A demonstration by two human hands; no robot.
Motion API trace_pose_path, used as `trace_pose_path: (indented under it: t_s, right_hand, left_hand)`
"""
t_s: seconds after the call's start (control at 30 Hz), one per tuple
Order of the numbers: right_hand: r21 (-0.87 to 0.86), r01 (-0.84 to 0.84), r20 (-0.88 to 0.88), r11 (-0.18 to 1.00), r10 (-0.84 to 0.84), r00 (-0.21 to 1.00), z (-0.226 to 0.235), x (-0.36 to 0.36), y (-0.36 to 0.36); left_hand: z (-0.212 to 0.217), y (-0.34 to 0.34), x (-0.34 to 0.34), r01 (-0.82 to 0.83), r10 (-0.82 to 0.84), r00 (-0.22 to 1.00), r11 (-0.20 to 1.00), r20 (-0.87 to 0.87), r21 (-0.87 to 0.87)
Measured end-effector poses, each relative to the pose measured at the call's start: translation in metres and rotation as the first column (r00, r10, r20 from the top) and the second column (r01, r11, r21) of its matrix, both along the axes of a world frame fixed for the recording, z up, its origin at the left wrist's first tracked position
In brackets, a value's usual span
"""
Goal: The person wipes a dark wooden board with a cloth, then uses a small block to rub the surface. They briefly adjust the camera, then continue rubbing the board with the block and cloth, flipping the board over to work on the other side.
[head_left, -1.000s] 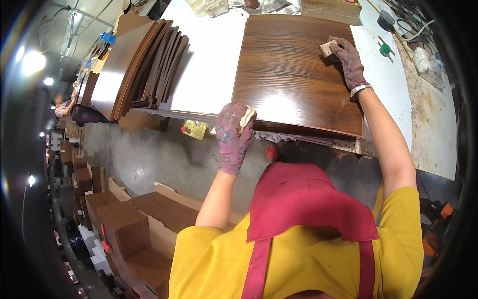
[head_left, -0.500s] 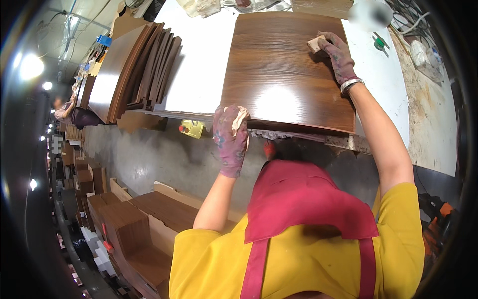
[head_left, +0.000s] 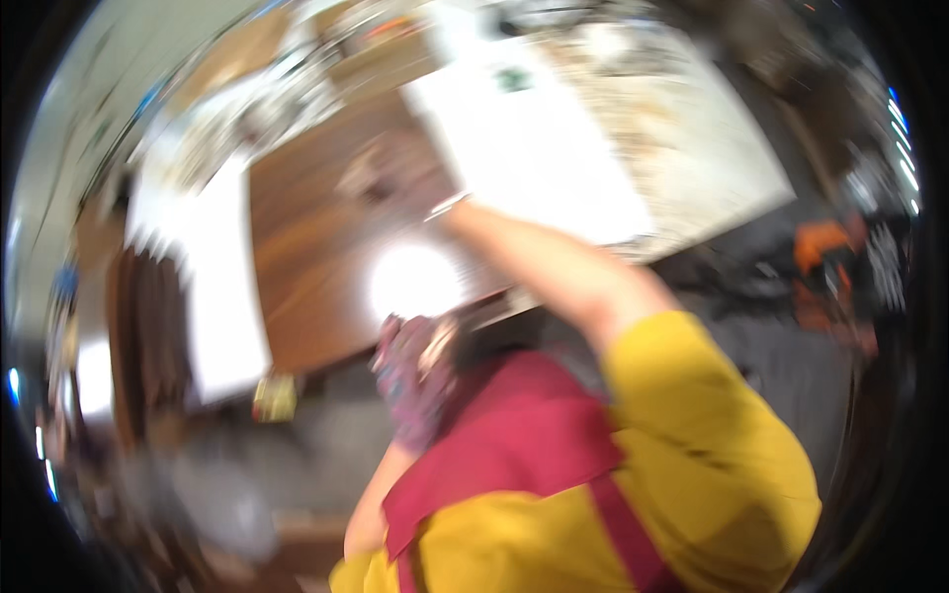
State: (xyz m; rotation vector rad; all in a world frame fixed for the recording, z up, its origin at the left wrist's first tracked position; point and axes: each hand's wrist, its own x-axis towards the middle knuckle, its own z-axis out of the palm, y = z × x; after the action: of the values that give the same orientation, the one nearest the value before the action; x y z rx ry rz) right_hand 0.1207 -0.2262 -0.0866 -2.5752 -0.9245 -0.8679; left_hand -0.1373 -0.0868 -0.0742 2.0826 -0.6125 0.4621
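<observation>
Although the whole view is smeared by motion, the nearest parts can still be read: a yellow shirt point(head_left: 712, 465) and a red apron point(head_left: 514, 445) fill the lower right, with the person's two arms reaching up and away from them. Closest is the left hand point(head_left: 410, 371), in a mottled purple work glove, sitting at the near edge of a dark brown wooden panel point(head_left: 316, 267); something pale shows at its fingers, but the blur hides whether its grip is closed on that or merely pressed against the panel's edge, so it cannot be told. The panel lies flat on the tabletop point(head_left: 692, 138), directly ahead of this hand, its long axis running from the near edge away and to the upper right, with a bright glare of light on its glossy, grained face near the left hand. Farther out, the bare right forearm crosses the panel to the right hand point(head_left: 381, 178), which rests on the panel's far part beside a white sheet point(head_left: 534, 148); its grip is also too blurred to judge. The left hand is therefore the nearer one to the panel's near edge, the right to its far end. Left of the panel lies another white sheet point(head_left: 222, 287), then a stack of dark boards point(head_left: 148, 336), and a small yellow object point(head_left: 275, 397) below the tabletop's edge.
</observation>
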Motion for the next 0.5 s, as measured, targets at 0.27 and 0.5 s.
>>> trace_pose_path:
  t_s: [0.27,0.5]
  right_hand:
    - [0.917,0.390,-0.163,-0.079,0.820,0.549,-0.012,0.010,0.001]
    - [0.930,0.143,0.145,-0.339,0.696,0.703,0.053,-0.135,-0.171]
  left_hand:
    - [0.016,-0.098,0.021,0.117,-0.447,0.617,0.866,-0.648,-0.486]
    - [0.043,-0.016,0.062,0.153,-0.224,0.920,0.961,-0.321,-0.233]
